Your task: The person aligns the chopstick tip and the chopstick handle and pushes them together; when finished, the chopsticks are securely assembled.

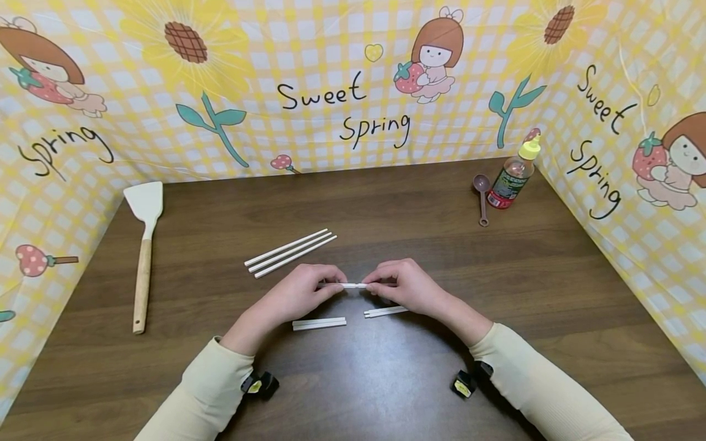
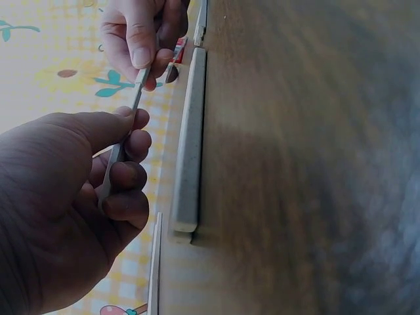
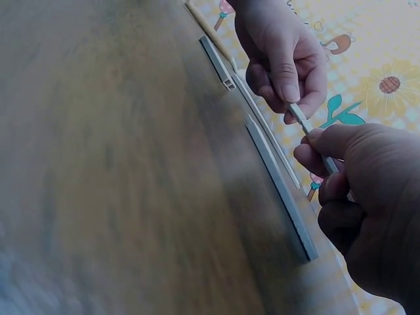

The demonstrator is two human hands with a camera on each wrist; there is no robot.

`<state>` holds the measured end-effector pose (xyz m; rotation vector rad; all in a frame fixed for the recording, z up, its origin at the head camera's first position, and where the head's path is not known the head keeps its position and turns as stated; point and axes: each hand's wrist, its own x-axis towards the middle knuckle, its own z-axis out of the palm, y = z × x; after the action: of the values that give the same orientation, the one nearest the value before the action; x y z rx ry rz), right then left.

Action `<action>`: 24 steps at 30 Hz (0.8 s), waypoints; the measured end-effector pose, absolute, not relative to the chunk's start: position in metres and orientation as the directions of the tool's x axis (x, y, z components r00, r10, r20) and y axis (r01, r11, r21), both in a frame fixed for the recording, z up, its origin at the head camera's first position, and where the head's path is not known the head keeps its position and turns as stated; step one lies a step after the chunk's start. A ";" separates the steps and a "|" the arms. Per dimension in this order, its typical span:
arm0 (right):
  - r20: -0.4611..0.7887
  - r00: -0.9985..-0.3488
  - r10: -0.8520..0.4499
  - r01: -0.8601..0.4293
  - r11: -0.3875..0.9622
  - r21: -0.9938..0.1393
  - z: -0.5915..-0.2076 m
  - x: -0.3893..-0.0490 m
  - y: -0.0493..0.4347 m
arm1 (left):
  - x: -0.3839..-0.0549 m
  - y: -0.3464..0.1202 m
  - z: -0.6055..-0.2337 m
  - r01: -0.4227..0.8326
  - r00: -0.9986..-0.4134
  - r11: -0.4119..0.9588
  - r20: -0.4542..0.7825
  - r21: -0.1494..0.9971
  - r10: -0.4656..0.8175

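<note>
My left hand (image 1: 309, 289) and right hand (image 1: 407, 285) grip one stick (image 1: 350, 285) at centre, work seemingly midway: three long sticks (image 1: 290, 252) lie whole at centre left, short pieces (image 1: 318, 323) separate at lower centre.

Cream sleeves (image 1: 543, 373), black wrist cameras (image 1: 268, 384), yellow labels (image 1: 464, 388)

Head view faces forward and down from above; 2 wrist views (low, much nearer) share the fingers (image 2: 128, 175).
</note>
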<state>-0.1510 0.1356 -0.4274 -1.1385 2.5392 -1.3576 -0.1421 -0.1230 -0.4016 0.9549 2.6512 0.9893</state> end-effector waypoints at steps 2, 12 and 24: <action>0.283 -0.728 -0.625 -0.581 0.343 -0.738 -0.428 -0.151 0.135 | -0.142 -0.123 -0.401 0.511 -0.785 0.578 0.072 0.636 0.615; 0.266 -0.733 -0.626 -0.567 0.345 -0.748 -0.426 -0.149 0.134 | -0.141 -0.122 -0.401 0.514 -0.785 0.576 0.078 0.635 0.614; 0.272 -0.734 -0.622 -0.577 0.359 -0.734 -0.426 -0.148 0.133 | -0.142 -0.122 -0.402 0.533 -0.776 0.568 0.096 0.627 0.623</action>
<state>-0.1483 0.1326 -0.4264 -1.1243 2.5454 -1.3410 -0.1418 -0.1219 -0.4019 0.9863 2.6592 0.9937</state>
